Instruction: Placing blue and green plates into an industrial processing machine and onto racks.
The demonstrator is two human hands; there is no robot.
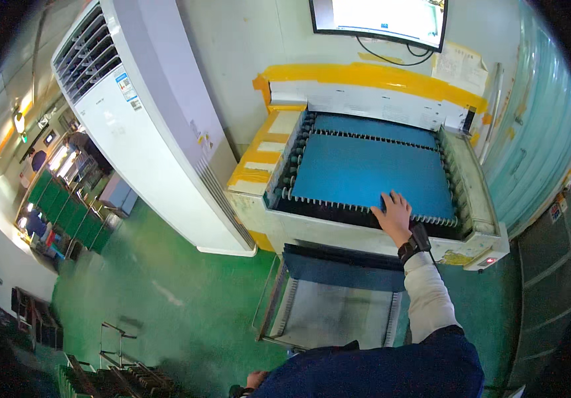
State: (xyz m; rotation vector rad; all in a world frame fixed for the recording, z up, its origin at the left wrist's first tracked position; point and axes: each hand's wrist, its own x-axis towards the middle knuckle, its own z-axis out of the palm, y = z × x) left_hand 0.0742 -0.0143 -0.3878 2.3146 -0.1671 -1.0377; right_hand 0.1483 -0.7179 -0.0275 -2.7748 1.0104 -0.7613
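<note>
A flat blue panel (368, 169) lies on the roller conveyor (338, 233). My right hand (395, 216) reaches to the panel's near edge, palm down with fingers spread. The fingertips are over the panel; whether they press on it I cannot tell. Behind it, a second blue panel (372, 131) lies farther in, past a row of small rollers. Only a small part of my left hand (257, 379) shows at the lower edge, low by my body, with its fingers mostly hidden. Between me and the conveyor is a slotted rack (335, 312) with dark blue panels (345, 268) at its far end.
A tall white air conditioner (143, 152) stands left of the conveyor. A screen (381, 20) hangs on the wall above. Clear plastic curtain strips (551, 106) hang at the right. More racks (123, 378) stand at lower left on the green floor. People work at the far left.
</note>
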